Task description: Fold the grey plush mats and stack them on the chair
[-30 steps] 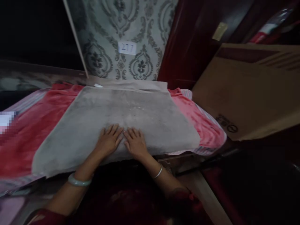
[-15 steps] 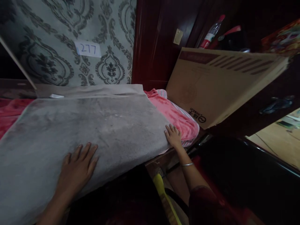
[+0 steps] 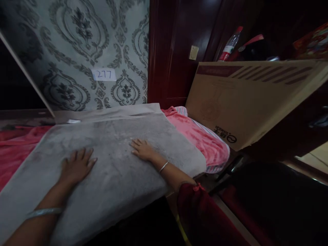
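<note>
A grey plush cloth (image 3: pixel 110 181) lies spread over a long low surface, its back edge running up to the wall. On its left part rests my left hand (image 3: pixel 77 166), palm down with fingers apart. Flat near the cloth's middle is my right hand (image 3: pixel 142 149), fingers stretched toward the left. Neither hand holds anything. A pink blanket (image 3: pixel 188 130) shows from under the grey cloth at the right, and more pink fabric (image 3: pixel 28 140) shows at the left.
A large cardboard box (image 3: pixel 246 99) stands at the right, with a red-capped bottle (image 3: pixel 229 46) behind its top edge. A small white piece (image 3: pixel 73 121) lies at the cloth's back edge. A paper marked 277 (image 3: pixel 104 74) is on the patterned wall. A black seat (image 3: pixel 279 198) is at lower right.
My right hand has moved left from the cloth's right edge to its middle. My left hand has shifted slightly up and left in view. The camera view has tilted and shifted.
</note>
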### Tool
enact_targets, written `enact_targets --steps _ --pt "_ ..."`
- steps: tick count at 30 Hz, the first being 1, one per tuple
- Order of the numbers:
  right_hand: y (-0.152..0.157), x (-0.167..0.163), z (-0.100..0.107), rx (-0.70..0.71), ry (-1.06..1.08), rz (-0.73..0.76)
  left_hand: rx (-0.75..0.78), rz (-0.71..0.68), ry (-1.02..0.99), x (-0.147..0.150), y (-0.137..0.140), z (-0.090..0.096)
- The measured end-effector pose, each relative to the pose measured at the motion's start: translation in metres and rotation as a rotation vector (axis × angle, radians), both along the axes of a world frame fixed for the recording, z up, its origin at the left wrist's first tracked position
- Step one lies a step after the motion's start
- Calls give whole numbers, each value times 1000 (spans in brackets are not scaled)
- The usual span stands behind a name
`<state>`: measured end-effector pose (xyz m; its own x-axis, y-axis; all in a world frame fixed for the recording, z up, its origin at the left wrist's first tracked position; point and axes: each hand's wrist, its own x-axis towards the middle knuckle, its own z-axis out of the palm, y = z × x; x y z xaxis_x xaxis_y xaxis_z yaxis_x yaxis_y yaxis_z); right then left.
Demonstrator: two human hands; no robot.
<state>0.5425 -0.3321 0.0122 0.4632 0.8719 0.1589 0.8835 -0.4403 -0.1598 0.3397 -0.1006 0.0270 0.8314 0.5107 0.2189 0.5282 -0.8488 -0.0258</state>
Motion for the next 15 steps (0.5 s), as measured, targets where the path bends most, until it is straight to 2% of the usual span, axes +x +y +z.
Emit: enact_targets --steps 3,7,10,12,14,15 --pt "-23 54 -2 2 3 -181 40 62 49 -3 6 -13" --pt "-86 127 -9 -41 44 -481 80 70 49 -2 10 -21" --pt "-123 161 -8 -87 93 -662 80 71 58 0 14 -22" --pt "-128 172 -5 -103 110 -774 76 74 77 2 15 -23" --pt "-113 172 -1 -67 61 -829 71 86 88 3 16 -23" --pt "-99 169 0 -34 25 -806 72 93 87 3 16 -24"
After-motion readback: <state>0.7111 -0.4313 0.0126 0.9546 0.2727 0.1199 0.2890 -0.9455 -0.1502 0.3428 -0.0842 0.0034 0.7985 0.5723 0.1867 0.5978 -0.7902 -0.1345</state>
